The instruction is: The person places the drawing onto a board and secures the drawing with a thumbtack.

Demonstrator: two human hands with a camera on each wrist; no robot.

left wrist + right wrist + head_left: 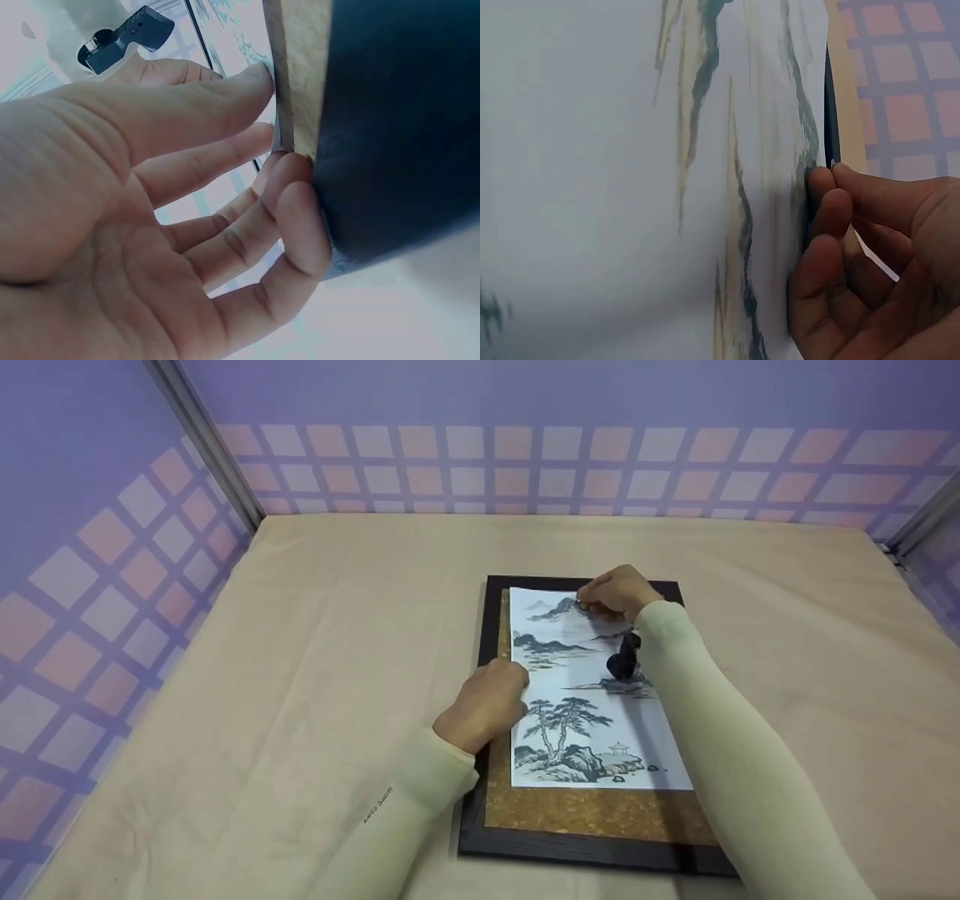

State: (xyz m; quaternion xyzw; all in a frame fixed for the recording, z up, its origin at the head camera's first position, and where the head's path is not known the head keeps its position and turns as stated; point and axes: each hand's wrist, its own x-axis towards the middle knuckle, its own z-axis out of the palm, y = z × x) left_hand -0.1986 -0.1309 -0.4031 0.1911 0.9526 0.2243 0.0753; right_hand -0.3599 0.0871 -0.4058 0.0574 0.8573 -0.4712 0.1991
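Observation:
A white sheet with an ink landscape painting [559,679] lies on a cork board [600,814] with a black frame [562,844]. At the paper's left edge is my left hand [487,701]. In the left wrist view, its thumb [240,94] and a finger hold that edge, while other fingertips rest by the cork and frame. At the top edge, my right hand [619,591] pinches a small dark pin-like thing [808,173] against the paper. Most of that thing is hidden by the fingertips, so its exact kind cannot be told.
The framed board lies on a table with a beige cloth [315,660]. A purple wall with pink and white squares [510,442] stands behind, and another is at the left. A black wrist device [622,660] hangs below the right wrist, over the paper.

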